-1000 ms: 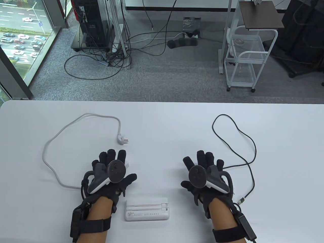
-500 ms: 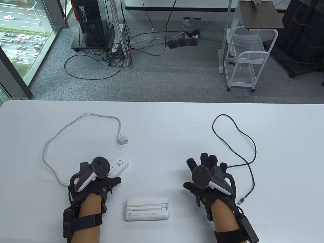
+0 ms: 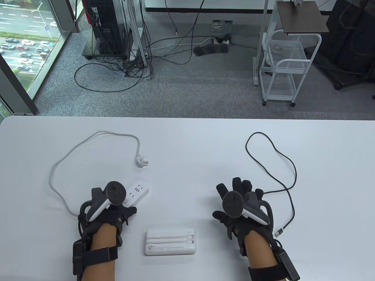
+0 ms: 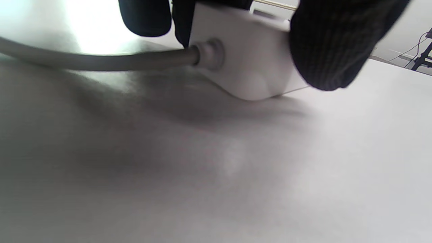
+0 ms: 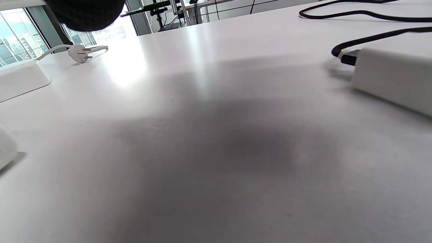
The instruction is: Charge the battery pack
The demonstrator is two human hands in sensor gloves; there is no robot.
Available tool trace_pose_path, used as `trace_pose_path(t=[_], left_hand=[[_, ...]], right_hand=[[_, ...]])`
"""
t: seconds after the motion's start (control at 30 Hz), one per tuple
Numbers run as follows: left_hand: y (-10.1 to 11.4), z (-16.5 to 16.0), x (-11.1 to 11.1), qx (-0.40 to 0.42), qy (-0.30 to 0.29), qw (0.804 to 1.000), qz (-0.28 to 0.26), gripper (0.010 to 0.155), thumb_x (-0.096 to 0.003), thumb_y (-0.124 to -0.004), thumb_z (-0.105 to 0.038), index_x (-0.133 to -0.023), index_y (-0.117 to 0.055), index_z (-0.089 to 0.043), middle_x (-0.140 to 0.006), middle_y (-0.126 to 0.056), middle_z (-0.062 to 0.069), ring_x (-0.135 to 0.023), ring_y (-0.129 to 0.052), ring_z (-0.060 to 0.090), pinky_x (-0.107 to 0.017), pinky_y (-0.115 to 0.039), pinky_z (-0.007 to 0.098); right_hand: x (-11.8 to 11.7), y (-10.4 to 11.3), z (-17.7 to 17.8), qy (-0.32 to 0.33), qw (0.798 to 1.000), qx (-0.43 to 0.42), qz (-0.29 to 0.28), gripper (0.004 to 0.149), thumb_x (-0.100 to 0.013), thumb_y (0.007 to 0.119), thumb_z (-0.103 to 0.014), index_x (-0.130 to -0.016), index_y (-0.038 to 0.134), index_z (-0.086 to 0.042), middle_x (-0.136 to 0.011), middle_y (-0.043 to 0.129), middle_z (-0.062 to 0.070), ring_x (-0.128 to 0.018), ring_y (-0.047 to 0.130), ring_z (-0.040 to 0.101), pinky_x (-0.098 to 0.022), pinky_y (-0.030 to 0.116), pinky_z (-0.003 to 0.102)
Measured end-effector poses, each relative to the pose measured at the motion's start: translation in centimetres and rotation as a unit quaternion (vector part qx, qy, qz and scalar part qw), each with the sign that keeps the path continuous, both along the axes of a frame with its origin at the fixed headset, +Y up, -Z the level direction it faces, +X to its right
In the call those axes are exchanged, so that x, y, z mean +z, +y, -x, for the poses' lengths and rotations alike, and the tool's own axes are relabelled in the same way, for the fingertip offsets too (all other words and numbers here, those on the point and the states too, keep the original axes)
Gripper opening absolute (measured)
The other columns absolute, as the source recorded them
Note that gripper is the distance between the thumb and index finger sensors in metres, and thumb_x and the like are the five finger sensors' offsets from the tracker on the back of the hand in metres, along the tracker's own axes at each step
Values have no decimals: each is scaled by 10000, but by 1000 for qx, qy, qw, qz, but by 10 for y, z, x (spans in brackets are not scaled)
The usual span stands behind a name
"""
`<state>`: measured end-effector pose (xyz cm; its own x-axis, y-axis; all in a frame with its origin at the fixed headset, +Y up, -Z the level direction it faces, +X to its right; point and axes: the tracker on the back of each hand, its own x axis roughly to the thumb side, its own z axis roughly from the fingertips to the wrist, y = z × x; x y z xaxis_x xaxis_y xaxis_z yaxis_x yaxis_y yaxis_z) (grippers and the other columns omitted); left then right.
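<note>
The white battery pack [image 3: 170, 241] lies flat near the table's front edge, between my hands. My left hand [image 3: 117, 209] grips the near end of a white power strip [image 3: 138, 193]. The left wrist view shows my fingers [image 4: 334, 44] around the strip [image 4: 243, 57] where its grey cord [image 4: 101, 60] enters. My right hand [image 3: 238, 190] is open with fingers spread, low over the table and holding nothing. A white charger block [image 5: 395, 77] with a black cable [image 3: 288, 166] plugged into it lies to its right in the right wrist view. The hand hides the block in the table view.
The strip's grey cord [image 3: 58, 175] loops left and back to its unplugged wall plug [image 3: 142, 161]. The black cable's free USB plug [image 3: 279, 232] lies by my right wrist. The table's far edge [image 3: 187, 117] runs across the middle of the table view.
My left hand has drawn back and to the left off the top of the power strip and closed on its near end. My right hand has shifted slightly right.
</note>
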<state>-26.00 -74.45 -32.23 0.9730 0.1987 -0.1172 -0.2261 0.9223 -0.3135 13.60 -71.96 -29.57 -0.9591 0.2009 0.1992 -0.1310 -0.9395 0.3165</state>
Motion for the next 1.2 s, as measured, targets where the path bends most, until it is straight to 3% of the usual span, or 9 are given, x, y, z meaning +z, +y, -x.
trace_pose_path(t=[0.3, 0.57, 0.9, 1.2], left_hand=[[-1, 0, -1, 3, -6, 1000, -16, 868, -458, -840, -581, -1133, -579, -103, -1044, -707, 169, -988, -641, 493, -681, -437, 752], [5, -2, -1, 55, -5, 998, -5, 861, -471, -809, -540, -1153, -545, -86, -1075, -656, 194, -1016, -569, 512, -661, -345, 798], [21, -66, 3, -11, -136, 991, 1, 853, -447, -851, -548, -1164, -548, -200, -1109, -650, 114, -1045, -571, 466, -683, -373, 773], [18, -112, 6, -61, -213, 975, 10, 874, -401, -874, -578, -1157, -567, -264, -1109, -691, 58, -1051, -616, 430, -692, -397, 764]], right_hand=[[-1, -1, -1, -1, 1000, -4, 2, 851, -455, 628, -572, -1051, 80, -309, -1098, -80, 248, -982, 40, 603, -619, 102, 835], [0, 0, -2, -3, 1000, -5, 8, 850, -457, 627, -572, -1054, 85, -305, -1101, -78, 244, -982, 35, 605, -618, 103, 835], [-1, 0, -4, -5, 1000, -9, 9, 848, -457, 627, -572, -1055, 89, -304, -1099, -75, 254, -982, 40, 604, -618, 104, 835], [-2, -1, -3, -2, 1000, -6, 10, 850, -456, 628, -571, -1056, 89, -302, -1100, -72, 249, -982, 39, 604, -618, 105, 835]])
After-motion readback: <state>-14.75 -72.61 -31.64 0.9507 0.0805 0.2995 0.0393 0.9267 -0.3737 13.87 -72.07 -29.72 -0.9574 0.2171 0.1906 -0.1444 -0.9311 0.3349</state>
